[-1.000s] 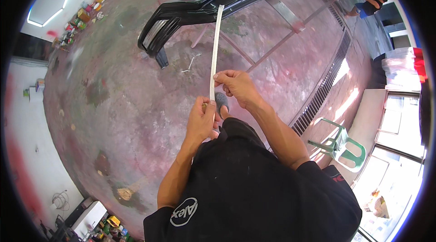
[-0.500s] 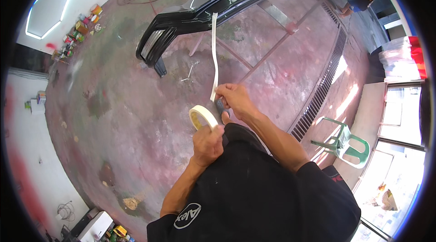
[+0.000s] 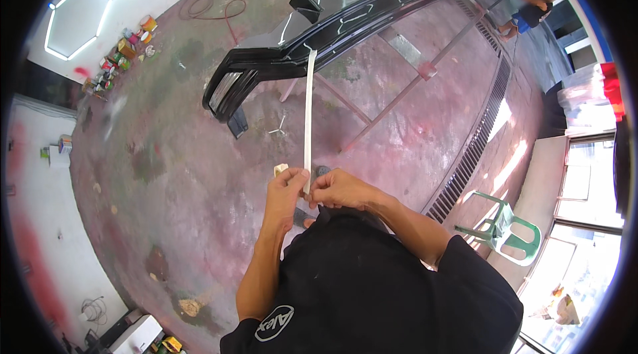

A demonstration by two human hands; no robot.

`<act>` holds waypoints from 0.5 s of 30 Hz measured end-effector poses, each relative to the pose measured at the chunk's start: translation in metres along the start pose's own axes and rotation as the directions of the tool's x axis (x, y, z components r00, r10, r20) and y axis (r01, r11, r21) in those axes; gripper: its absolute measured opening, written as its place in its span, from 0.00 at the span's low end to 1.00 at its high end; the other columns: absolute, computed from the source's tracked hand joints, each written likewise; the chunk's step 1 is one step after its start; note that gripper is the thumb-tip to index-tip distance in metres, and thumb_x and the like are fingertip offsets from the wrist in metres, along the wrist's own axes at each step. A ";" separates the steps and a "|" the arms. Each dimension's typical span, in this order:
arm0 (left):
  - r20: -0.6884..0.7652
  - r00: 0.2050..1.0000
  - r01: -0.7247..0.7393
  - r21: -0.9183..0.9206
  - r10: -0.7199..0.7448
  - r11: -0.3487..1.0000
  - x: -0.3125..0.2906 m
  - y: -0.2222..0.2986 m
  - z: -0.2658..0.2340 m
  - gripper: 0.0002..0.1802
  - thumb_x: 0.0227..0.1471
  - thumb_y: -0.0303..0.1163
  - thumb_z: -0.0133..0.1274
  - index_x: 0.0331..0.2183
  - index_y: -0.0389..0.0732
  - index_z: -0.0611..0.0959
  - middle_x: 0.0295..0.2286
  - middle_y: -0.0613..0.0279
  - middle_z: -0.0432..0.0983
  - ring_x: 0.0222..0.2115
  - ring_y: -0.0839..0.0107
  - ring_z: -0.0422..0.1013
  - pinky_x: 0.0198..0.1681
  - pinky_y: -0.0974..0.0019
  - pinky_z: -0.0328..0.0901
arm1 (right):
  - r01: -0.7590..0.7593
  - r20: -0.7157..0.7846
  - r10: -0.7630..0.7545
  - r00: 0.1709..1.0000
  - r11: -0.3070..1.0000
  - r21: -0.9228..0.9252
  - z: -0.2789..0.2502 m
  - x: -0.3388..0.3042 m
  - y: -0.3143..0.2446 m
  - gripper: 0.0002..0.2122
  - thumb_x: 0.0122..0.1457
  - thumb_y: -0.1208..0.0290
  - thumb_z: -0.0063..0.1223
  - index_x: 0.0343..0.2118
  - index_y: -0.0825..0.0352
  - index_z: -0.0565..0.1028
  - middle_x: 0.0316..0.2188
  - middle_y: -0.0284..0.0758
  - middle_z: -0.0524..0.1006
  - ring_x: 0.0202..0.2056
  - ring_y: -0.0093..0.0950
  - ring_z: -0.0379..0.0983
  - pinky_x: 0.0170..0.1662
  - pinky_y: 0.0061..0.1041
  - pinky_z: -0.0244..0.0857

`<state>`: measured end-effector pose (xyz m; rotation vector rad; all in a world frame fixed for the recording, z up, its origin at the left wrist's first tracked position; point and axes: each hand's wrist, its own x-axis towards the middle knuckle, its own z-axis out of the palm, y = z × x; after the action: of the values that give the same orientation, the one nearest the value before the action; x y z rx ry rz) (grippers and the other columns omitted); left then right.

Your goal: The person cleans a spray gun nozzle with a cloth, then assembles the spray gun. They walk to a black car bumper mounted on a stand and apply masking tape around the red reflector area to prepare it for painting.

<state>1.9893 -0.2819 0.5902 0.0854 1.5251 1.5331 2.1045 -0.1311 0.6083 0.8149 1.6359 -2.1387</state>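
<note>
Tension could be lost first: if the pinch is eased by L hand [image 3: 282, 193], the tape [image 3: 309, 111] could be let sag, twisted, or stuck to itself, b/c its adhesive side is prob. bare. If too hard a pull is given, the far end could be peeled off the bumper [image 3: 345, 22], or the strip snapped near the fingers. Dust could be picked up too, if the span is dropped to the floor [image 3: 186, 201] below the fingers.

At L, the near part of the strip is clamped betw. thumb and fingers. At R hand [image 3: 342, 190], just beside, the fingertips are drawn together against the near end; whether it's gripped there can't be told. A cream bit, prob. the roll [image 3: 281, 169], is mostly hidden behind the L fingers.

As for looks: the tape is off-white, narrow, matte, prob. paper. It's run fwd from the fingertips, nearly straight, w/ a slight bend. Its far end is seen against the bumper's lower edge, well fwd of the fingers; whether it's stuck or merely overlapped in view can't be told. No tear is seen along the span.
</note>
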 end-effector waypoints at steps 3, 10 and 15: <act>-0.032 0.999 0.031 0.019 -0.030 0.999 -0.002 0.001 -0.004 0.08 0.60 0.34 0.63 0.37 0.39 0.85 0.30 0.71 0.77 0.32 0.79 0.70 0.36 0.70 0.65 | 0.112 -0.165 -0.125 0.978 0.990 -0.087 -0.040 0.031 -0.023 0.14 0.61 0.59 0.61 0.34 0.68 0.84 0.25 0.30 0.81 0.23 0.16 0.69 0.26 0.20 0.61; -0.097 0.995 0.027 0.045 -0.023 0.999 -0.010 0.008 0.015 0.08 0.57 0.32 0.64 0.35 0.37 0.86 0.28 0.71 0.77 0.28 0.81 0.70 0.33 0.71 0.64 | 0.397 -0.665 -0.346 0.662 0.914 -0.080 -0.125 0.162 -0.087 0.20 0.61 0.55 0.66 0.28 0.72 0.85 0.21 0.32 0.78 0.24 0.21 0.70 0.30 0.27 0.64; -0.209 0.977 0.050 0.041 -0.040 0.998 -0.003 0.001 0.028 0.08 0.57 0.32 0.65 0.33 0.37 0.86 0.25 0.72 0.76 0.26 0.81 0.69 0.32 0.72 0.63 | 0.475 -0.592 -0.350 0.726 0.877 0.064 -0.119 0.156 -0.118 0.14 0.64 0.64 0.62 0.33 0.73 0.84 0.24 0.28 0.78 0.27 0.17 0.69 0.31 0.25 0.64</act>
<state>2.0080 -0.2624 0.5990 -0.0858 1.7157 1.5086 1.9436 0.0288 0.5814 1.3705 2.0587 -2.5853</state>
